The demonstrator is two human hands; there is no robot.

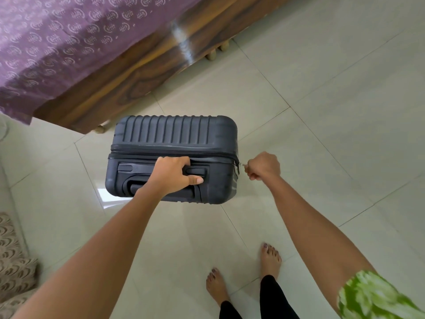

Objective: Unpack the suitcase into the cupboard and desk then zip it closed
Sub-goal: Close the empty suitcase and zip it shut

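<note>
A dark grey hard-shell suitcase (170, 134) stands upright on the tiled floor, seen from above, its two halves together. My left hand (172, 173) grips the carry handle on its top, fingers curled under it and thumb lying along the shell. My right hand (262, 165) is at the suitcase's right corner and pinches the small zip pull (242, 165) where the zip line (174, 154) ends. The inside of the suitcase is hidden.
A wooden bed frame (128, 84) with a purple patterned cover (57, 42) stands just behind the suitcase. A patterned cushion (13, 263) lies at the left edge. My bare feet (269, 259) stand on pale floor tiles (333, 88) to the right.
</note>
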